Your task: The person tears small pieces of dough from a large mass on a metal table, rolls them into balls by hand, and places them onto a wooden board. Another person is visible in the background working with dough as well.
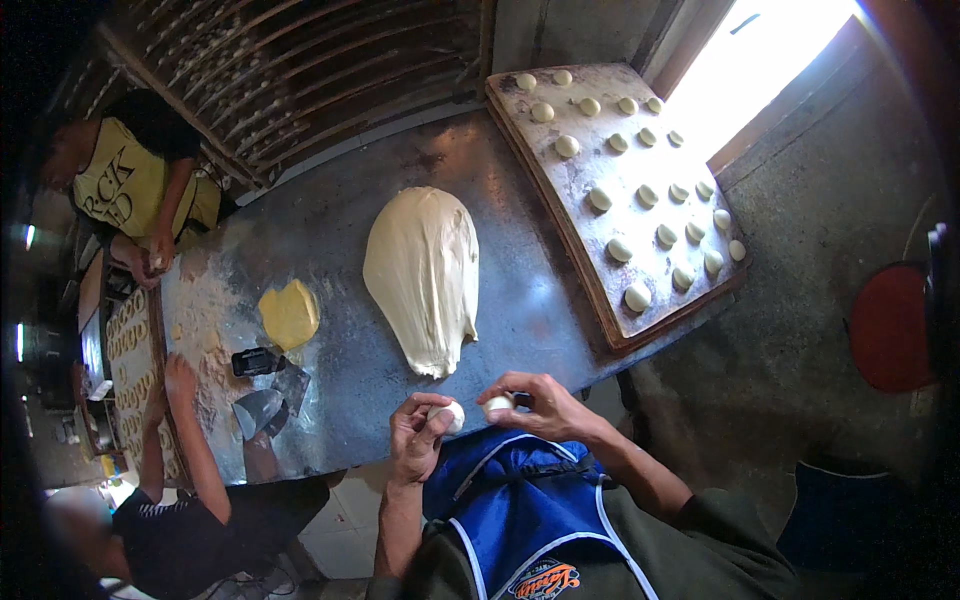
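Observation:
Just off the table's near edge, my left hand pinches a small white dough ball between thumb and fingers. Close beside it on the right, my right hand holds a second dough ball in its fingertips. The two balls are a short gap apart. A large smooth mass of pale dough lies on the dark table beyond my hands, its narrow, torn end pointing toward me.
On the right, a stacked board carries several dough balls in rows. A yellow dough piece, a black device and a metal scraper lie at left on the table. Two people work by a tray of rings.

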`<state>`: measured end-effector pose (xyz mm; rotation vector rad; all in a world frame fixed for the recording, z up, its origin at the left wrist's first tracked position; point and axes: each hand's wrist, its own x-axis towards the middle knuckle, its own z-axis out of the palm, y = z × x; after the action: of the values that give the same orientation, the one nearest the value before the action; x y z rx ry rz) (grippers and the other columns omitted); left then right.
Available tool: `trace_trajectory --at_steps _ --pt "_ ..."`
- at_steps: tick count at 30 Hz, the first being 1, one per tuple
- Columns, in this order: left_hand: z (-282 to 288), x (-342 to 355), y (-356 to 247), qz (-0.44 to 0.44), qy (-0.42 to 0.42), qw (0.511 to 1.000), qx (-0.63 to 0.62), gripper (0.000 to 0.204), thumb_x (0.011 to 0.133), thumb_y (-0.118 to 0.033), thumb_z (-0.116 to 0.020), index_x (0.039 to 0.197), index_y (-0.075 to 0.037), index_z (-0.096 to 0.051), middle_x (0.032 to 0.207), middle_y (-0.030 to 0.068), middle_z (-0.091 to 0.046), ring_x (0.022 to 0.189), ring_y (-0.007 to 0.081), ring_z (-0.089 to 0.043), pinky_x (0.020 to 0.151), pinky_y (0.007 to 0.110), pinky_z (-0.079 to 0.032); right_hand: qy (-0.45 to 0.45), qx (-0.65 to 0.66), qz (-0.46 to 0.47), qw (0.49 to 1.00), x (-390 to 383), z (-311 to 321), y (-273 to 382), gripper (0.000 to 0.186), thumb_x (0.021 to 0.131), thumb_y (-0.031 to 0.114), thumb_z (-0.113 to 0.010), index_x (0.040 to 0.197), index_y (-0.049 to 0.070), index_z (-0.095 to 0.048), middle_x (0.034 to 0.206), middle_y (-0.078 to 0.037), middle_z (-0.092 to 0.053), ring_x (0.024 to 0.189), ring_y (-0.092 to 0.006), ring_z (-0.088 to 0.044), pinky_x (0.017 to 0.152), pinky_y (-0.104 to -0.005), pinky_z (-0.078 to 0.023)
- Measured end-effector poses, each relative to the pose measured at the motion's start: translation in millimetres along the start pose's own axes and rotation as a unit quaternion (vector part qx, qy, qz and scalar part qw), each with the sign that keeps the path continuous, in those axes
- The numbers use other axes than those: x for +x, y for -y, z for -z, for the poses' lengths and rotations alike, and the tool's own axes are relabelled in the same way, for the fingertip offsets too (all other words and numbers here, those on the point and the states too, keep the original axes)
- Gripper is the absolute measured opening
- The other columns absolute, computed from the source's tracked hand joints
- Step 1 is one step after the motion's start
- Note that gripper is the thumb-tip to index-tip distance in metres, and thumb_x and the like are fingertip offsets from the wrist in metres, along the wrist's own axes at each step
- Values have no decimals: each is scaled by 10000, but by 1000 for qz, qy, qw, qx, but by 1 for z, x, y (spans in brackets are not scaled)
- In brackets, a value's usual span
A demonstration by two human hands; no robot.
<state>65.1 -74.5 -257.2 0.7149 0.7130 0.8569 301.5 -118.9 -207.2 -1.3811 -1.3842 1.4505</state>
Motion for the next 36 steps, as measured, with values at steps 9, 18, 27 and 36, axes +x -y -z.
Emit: trace_trajectory --at_steps 9,18,27,36 --pt "5 3 -28 -61 79 960 263 164 906 -102 -729 1034 -18 -672 983 62 -680 870 123 -640 747 262 -522 218 55 102 969 12 5 24 186 925 165 -725 997 -5 -711 892 -108 -702 873 -257 -678 760 -389 -530" --pt "113 -7 7 -227 -183 559 776 115 881 -174 -716 913 -84 -652 907 114 -577 875 315 -581 776 448 -452 -94 -333 149 926 -6 34 -135 216 861 205 -731 975 84 -595 984 -136 -544 940 -352 -555 851 -443 -473" --pt "110 37 45 -298 -156 689 642 231 871 -81 -679 942 -32 -465 888 166 -516 853 355 -529 795 479 -421 -146 -398 206 882 52 9 -178 381 773 278 -766 907 55 -487 850 -137 -493 890 -330 -504 821 -472 -374" --pt "95 50 48 -281 -197 709 616 209 876 -12 -642 931 -37 -442 865 172 -507 819 381 -529 757 499 -422 -161 -394 125 896 54 11 -148 305 813 176 -703 944 17 -478 864 -167 -482 864 -348 -486 768 -487 -379"
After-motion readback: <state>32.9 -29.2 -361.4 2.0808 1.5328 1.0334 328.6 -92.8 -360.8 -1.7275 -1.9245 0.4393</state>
